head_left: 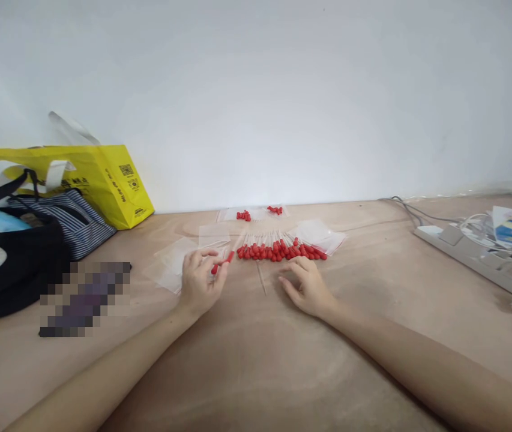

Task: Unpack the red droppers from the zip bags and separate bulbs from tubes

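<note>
My left hand (201,277) is closed on a small red piece (231,257) between thumb and fingers; a second red bit (214,270) shows by the fingers. Whether these are red-tipped sticks like the others cannot be made out. To the right, a fanned row of thin pale sticks with red tips (278,251) lies on the table, tips towards me. Close to that row, my right hand (306,289) has its fingers curved and its thumb apart, with nothing visible between them. One thin pale stick (262,278) lies between my hands.
Clear plastic bags (172,261) lie left of the row, with another bag (316,234) behind it. Two small red clusters (243,215) rest near the wall. Yellow (116,186), striped (80,222) and black bags stand left; a power strip (463,249) with cables lies right.
</note>
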A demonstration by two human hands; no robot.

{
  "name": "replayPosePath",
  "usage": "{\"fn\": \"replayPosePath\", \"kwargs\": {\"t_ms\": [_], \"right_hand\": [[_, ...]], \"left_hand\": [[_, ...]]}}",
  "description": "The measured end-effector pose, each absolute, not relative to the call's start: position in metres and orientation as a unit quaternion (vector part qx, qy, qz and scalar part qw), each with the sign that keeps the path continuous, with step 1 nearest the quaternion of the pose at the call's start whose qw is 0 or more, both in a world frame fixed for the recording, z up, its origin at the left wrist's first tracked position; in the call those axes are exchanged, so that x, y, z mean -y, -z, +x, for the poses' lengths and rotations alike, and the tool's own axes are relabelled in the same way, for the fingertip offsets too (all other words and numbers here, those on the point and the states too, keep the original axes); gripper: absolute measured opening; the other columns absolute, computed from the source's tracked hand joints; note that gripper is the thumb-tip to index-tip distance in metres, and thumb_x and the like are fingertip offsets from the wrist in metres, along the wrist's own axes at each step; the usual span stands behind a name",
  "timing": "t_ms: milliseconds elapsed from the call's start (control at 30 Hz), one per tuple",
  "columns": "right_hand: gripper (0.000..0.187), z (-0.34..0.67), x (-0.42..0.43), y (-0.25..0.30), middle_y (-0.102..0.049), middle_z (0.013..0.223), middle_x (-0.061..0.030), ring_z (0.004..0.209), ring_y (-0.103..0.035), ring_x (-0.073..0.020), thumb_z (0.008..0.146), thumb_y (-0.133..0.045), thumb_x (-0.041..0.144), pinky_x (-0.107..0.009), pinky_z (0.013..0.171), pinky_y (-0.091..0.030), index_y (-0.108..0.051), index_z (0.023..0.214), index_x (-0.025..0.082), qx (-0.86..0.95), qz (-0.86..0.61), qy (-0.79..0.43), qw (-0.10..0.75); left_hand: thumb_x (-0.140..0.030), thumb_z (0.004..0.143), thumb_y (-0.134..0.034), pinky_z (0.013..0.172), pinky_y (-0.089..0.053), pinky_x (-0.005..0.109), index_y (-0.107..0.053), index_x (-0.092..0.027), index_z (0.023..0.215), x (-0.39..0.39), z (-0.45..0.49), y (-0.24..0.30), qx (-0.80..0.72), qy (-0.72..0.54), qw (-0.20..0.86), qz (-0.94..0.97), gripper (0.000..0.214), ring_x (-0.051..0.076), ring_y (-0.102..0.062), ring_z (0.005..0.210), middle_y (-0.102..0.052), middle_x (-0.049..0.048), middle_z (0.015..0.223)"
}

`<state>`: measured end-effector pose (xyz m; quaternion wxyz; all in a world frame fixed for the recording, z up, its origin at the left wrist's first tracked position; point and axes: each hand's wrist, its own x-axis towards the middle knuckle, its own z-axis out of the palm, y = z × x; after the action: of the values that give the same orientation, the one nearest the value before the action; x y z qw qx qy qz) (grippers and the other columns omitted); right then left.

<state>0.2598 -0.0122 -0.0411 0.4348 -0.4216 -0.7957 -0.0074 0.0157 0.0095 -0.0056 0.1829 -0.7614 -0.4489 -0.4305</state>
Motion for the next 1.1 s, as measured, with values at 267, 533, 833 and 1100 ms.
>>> {"fn": "replayPosePath", "kwargs": {"t_ms": [267,533,833,1100], "right_hand": [[0.030,0.258,0.009,0.033,-0.062,0.096,-0.0049,0.092,-0.050,-0.0191,0.079,-0.054,0.038,-0.040,0.089,-0.027,-0.056,0.105,0.023,0.837,-0.363,0.135,0.387],[0.018,0.251,0.003,0.037,-0.061,0.062,0.0009,0.068,-0.048,-0.0125,0.084,-0.048,0.029,-0.038,0.089,-0.023,-0.064,0.085,0.023,0.852,-0.335,0.169,0.366],[0.022,0.248,0.012,0.030,-0.059,0.059,0.0006,0.068,-0.045,-0.0140,0.086,-0.042,0.026,-0.044,0.093,-0.017,-0.063,0.080,0.025,0.870,-0.343,0.145,0.323],[0.021,0.249,0.012,0.032,-0.057,0.059,0.0001,0.068,-0.044,-0.0139,0.085,-0.043,0.026,-0.043,0.089,-0.020,-0.062,0.077,0.021,0.870,-0.332,0.164,0.325]], "left_hand": [[-0.025,0.080,-0.050,0.078,-0.038,0.035,-0.059,-0.020,0.075,0.006,0.043,0.017,0.366,0.349,0.094,-0.857,0.011,0.018,-0.050,0.089,-0.058,0.0042,0.090],[-0.026,0.081,-0.049,0.089,-0.038,0.040,-0.060,-0.021,0.097,0.004,0.050,0.021,0.318,0.317,0.122,-0.885,0.020,0.021,-0.049,0.105,-0.061,0.0048,0.107],[-0.016,0.085,-0.041,0.103,-0.018,0.053,-0.063,-0.023,0.093,0.005,0.049,0.025,0.288,0.273,0.125,-0.909,0.025,0.021,-0.050,0.110,-0.064,0.0008,0.106],[-0.015,0.083,-0.042,0.100,-0.026,0.050,-0.064,-0.024,0.090,0.007,0.047,0.021,0.302,0.262,0.099,-0.911,0.025,0.022,-0.040,0.118,-0.056,0.0004,0.118]]}}
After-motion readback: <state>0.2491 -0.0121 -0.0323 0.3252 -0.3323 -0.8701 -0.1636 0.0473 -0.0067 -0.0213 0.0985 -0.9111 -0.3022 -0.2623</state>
